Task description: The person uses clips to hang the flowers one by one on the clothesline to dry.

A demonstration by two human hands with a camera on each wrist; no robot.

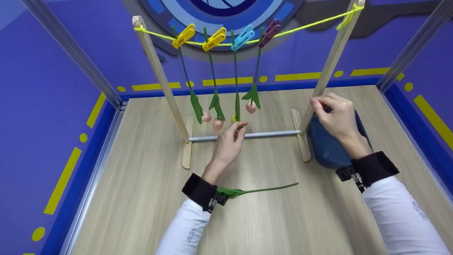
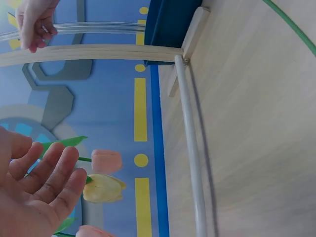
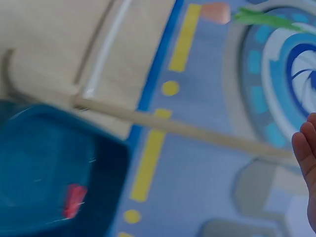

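Observation:
Four tulips hang head down from a yellow cord (image 1: 304, 29): three pink tulips (image 1: 217, 124) and a yellow tulip (image 2: 104, 188). Two yellow clothespins (image 1: 214, 39), a light blue clothespin (image 1: 243, 37) and a dark purple clothespin (image 1: 269, 33) clip their stems to it. My left hand (image 1: 229, 143) is just below the yellow tulip, fingers loosely bent and palm empty in the left wrist view. Close by the right wooden post (image 1: 331, 63), my right hand (image 1: 338, 115) is raised with loosely curled fingers; nothing shows in it. Only its fingers (image 3: 307, 143) enter the right wrist view.
A dark blue tub (image 1: 325, 145) stands beside the rack's right foot, with a small red item (image 3: 75, 200) inside. On the table (image 1: 148, 198) lies another green stem (image 1: 269, 189), its head end hidden behind my left wrist strap. A grey bar (image 1: 272, 134) joins the posts low down.

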